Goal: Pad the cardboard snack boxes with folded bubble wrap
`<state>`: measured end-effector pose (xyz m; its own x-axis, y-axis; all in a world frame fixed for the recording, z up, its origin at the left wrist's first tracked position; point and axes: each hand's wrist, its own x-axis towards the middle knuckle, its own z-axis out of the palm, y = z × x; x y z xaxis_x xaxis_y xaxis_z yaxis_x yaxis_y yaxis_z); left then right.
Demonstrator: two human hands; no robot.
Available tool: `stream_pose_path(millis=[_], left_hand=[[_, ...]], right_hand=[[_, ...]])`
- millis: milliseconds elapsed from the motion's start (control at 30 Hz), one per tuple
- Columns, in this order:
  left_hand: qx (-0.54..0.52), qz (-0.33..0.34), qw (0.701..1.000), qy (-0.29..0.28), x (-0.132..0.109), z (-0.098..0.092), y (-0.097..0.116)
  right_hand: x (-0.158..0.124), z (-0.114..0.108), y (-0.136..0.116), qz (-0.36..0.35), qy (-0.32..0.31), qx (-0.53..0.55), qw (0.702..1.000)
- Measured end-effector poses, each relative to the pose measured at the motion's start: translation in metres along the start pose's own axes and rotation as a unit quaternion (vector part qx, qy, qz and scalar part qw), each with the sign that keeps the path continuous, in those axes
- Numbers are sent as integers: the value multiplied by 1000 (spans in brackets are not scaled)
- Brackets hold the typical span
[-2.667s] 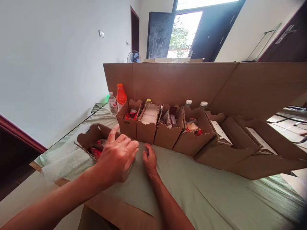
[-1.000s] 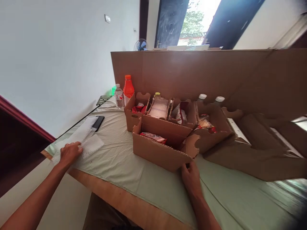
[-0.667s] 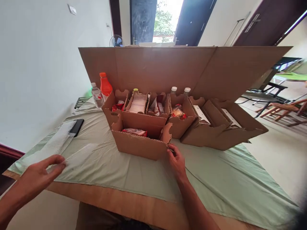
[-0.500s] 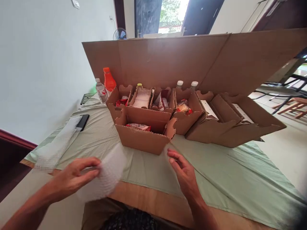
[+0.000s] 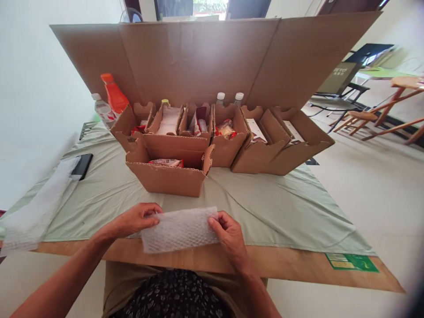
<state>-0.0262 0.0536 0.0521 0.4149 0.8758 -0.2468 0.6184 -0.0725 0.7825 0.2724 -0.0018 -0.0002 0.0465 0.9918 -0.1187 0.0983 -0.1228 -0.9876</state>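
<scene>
A small sheet of bubble wrap (image 5: 180, 229) is stretched between both hands over the table's near edge. My left hand (image 5: 137, 218) pinches its left end and my right hand (image 5: 228, 234) pinches its right end. Just beyond stands an open cardboard box (image 5: 165, 176) with a red and white packet (image 5: 165, 162) inside. Behind it runs a row of small cardboard boxes (image 5: 202, 132) filled with packets.
A long strip of bubble wrap (image 5: 36, 207) and a black phone (image 5: 82, 165) lie at the left on the green cloth (image 5: 281, 207). An orange bottle (image 5: 114, 95) and a water bottle (image 5: 102, 109) stand back left. A tall cardboard sheet (image 5: 198, 57) rises behind. Wooden chairs (image 5: 380, 106) stand at the right.
My left hand took the bubble wrap piece from the left and brought it to the middle. My right hand left the box and took the sheet's other end.
</scene>
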Motion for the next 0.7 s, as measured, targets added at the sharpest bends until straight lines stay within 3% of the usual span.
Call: stream_pose_path(millis=[100,167,233,333,467,700], left_hand=[[88,-11,984,156,-6,5,-18],[120,13,973,196,-16,17,-23],[162,77,966,186,-30,33,-23],[218,151,955,131,-46,58,-22],[230,145,954,125,-48,71,-23],[277,126,944,124,-37,69,-18]], right_hand=[[-2,-11,10,-71,74,-168,980],[-6,-18,16,-129,121,-245,953],[-12,-25,19,-190,95,-296,931],[-16,-29,20,-256,-31,-373,891],[-8,-25,15,-275,-90,-451,844],[-3,-25,2,-293,-130,-497,806]])
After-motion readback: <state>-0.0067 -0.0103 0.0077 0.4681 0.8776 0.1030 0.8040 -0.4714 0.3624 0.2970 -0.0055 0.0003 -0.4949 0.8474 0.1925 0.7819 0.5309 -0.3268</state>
